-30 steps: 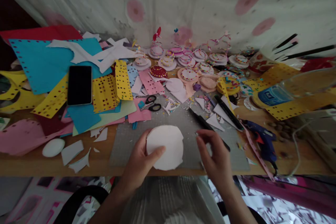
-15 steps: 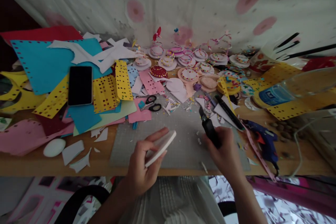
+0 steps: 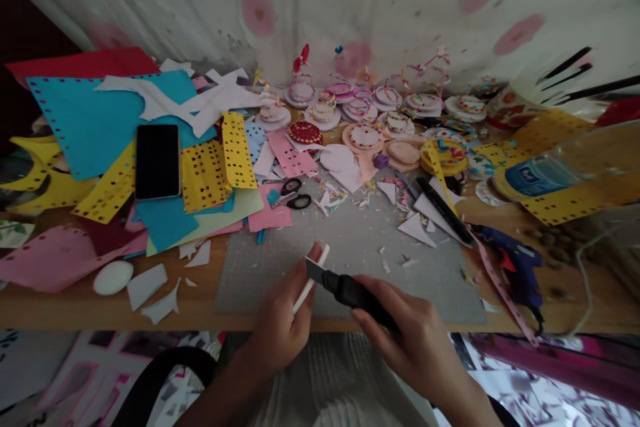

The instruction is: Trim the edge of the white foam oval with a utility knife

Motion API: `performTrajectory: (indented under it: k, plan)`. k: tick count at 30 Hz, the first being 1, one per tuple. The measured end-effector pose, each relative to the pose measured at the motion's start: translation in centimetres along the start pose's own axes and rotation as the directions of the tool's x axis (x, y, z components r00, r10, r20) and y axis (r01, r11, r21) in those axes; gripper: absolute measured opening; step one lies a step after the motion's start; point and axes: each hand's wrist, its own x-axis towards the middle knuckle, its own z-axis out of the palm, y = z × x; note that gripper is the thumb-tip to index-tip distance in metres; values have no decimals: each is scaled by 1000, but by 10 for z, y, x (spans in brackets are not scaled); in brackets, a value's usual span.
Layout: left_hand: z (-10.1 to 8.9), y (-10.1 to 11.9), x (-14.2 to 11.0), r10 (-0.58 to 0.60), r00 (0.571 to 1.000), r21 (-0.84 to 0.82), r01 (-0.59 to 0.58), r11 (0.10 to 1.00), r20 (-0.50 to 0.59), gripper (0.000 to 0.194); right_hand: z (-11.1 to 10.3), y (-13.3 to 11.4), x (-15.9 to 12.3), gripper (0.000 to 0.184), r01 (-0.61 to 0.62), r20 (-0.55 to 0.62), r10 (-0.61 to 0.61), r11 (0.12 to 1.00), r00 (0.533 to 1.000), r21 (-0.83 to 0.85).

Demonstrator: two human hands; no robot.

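My left hand [image 3: 285, 320] is closed on a white foam disc [image 3: 311, 278], held on edge over the near rim of the grey cutting mat [image 3: 360, 247]. In my right hand [image 3: 410, 340] is a black utility knife [image 3: 350, 290], gripped by the handle. Its blade tip points left and touches the edge of the disc. Both hands hover just above the table's front edge.
Coloured foam sheets and a black phone [image 3: 157, 160] cover the left of the wooden table [image 3: 75, 310]. Scissors [image 3: 293, 195] lie beyond the mat. Decorated round pieces [image 3: 365, 137] crowd the back. A blue glue gun [image 3: 517, 267], a black marker [image 3: 445, 210] and a plastic bottle [image 3: 545, 173] lie right.
My right hand picked the black knife up from the mat and brought it left to the disc. My left hand turned the disc from flat to on edge.
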Motion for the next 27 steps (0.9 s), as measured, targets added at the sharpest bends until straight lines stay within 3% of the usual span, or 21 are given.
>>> performTrajectory:
  k: [9, 18, 27]
  plan:
    - [3, -5, -4, -22, 999, 4, 22, 1000, -34, 65, -10, -3, -4, 29, -2, 145, -1, 1000, 989, 21]
    - [2, -2, -5, 1, 1000, -2, -1, 1000, 0, 72, -9, 1, -6, 28, 33, 90, -29, 999, 996, -43]
    - [1, -2, -2, 18, 1000, 12, -18, 1000, 17, 69, -11, 5, -5, 25, -10, 129, 13, 1000, 992, -23]
